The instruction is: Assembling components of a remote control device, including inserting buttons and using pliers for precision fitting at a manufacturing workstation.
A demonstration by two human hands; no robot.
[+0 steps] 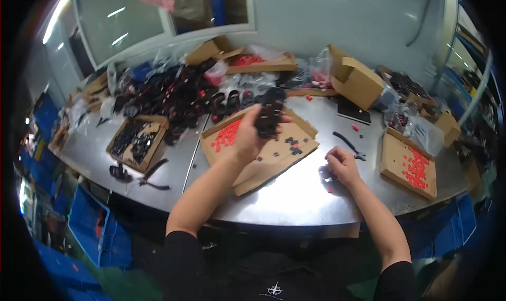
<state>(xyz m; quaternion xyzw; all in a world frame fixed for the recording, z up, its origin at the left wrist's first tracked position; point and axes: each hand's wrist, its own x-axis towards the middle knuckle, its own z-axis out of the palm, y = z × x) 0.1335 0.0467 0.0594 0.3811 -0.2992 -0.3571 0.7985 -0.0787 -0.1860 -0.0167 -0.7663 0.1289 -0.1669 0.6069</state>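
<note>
Clutching black part (pixel 270 116), left hand (pixel 252 135) grip closed.

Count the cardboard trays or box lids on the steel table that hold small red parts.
3: one centre tray under the left hand, one right tray beyond the right hand, one back box. Clutter may hide others.

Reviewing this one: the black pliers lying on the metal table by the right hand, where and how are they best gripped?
Judging by pose, grip the pliers across both handles, from above. The handles point away to the upper left, free on the bare table; the head lies beside the right hand.
</note>
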